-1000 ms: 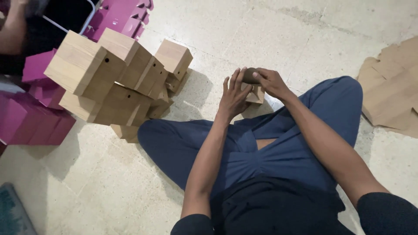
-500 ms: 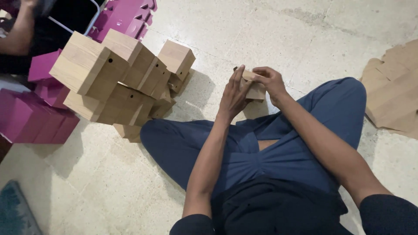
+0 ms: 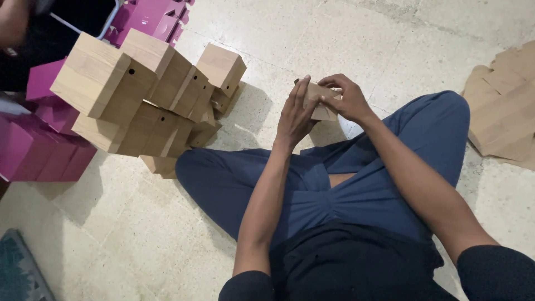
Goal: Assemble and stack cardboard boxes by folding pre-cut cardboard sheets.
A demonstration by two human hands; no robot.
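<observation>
A person sits cross-legged on a pale stone floor [image 3: 345, 33], both hands raised in front of the knees and closed together around one small brown cardboard box [image 3: 322, 101]. The left hand [image 3: 295, 114] presses flat against the box's near side with its fingers upright; the right hand [image 3: 346, 99] curls over the top and far side, fingertips pinching an edge. The box is held clear of the floor, just above the blue trousers [image 3: 334, 195], and its flaps look only partly folded, so the forming of this one appears to be under way rather than finished.

To the person's left, near the top left corner of the floor in view, a stack of finished brown boxes [image 3: 150, 95] leans in a loose heap, several with a small round hole in one face. By that pile, a good share of the work seems done. Behind and beside it lie magenta cartons [image 3: 39, 145]. At the right edge of the floor, flat brown cardboard blanks [image 3: 501, 106] wait unfolded, suggesting more remain to be made up. Another person's arm [image 3: 14, 22] shows at the top left corner.
</observation>
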